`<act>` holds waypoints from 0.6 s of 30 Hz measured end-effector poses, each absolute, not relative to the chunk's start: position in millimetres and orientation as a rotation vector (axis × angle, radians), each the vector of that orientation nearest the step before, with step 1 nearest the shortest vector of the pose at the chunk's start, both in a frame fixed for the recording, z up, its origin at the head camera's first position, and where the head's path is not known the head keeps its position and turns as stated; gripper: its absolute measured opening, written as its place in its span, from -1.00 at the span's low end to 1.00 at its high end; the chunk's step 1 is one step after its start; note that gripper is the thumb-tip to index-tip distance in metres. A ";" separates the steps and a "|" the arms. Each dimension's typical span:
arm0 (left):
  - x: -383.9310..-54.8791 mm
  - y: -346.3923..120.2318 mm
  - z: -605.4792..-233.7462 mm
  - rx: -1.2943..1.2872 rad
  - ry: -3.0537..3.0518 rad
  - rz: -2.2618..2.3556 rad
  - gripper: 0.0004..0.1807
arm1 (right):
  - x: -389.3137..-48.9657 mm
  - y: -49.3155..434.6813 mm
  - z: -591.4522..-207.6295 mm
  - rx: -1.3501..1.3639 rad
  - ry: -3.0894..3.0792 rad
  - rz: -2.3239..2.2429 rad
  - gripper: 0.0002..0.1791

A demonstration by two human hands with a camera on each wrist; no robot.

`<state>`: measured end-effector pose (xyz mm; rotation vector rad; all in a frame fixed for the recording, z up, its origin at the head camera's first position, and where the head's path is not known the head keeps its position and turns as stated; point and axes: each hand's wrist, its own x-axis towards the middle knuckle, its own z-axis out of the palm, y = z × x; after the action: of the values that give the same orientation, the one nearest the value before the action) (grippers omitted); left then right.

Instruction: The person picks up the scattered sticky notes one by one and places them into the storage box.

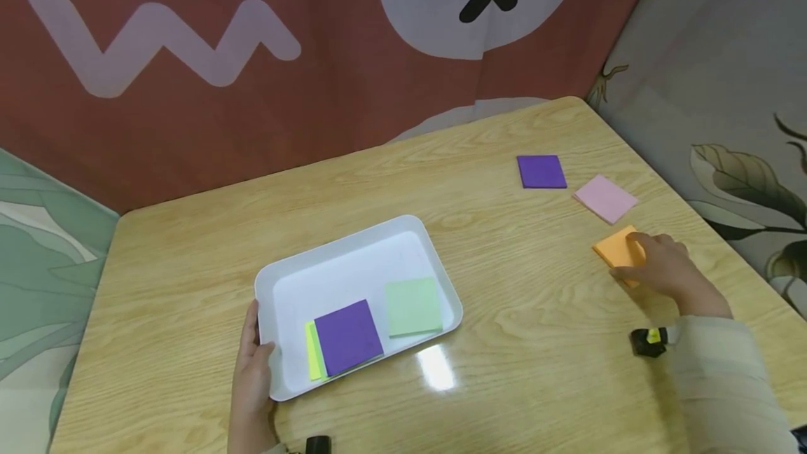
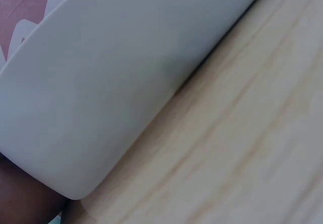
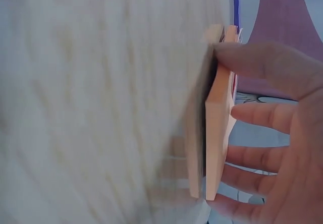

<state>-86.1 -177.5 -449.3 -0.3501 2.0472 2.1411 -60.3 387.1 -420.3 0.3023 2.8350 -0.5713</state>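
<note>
My left hand (image 1: 252, 370) holds the white tray (image 1: 340, 240) by its left end, thumb over the rim and fingers along the outer wall. In the left wrist view, the tray's side (image 2: 101, 82) fills the upper left, and a bit of the hand (image 2: 28, 193) shows in the corner. At the right of the table, my right hand (image 1: 668, 272) pinches an orange sticky note pad (image 1: 614, 247). The right wrist view shows that pad (image 3: 217, 138) edge-on, close over the tabletop, with the thumb (image 3: 242, 57) at one end and fingers spread along it.
Inside the tray lie a purple pad (image 1: 349, 337) over yellow and green ones (image 1: 313, 356), and a pale green pad (image 1: 412, 307). A pink pad (image 1: 605, 198) and another purple pad (image 1: 542, 172) rest beyond my right hand. Fabric-covered walls (image 1: 252, 125) border the wooden table (image 1: 189, 251).
</note>
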 end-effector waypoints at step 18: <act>-85.1 -179.1 -451.1 -0.323 2.065 2.131 -0.27 | -52.4 365.0 -405.5 0.321 2.967 -0.572 -0.18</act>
<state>-85.1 -179.1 -451.1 -0.3230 2.0646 2.1314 -52.4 365.0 -405.5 0.3209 2.9671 -0.5720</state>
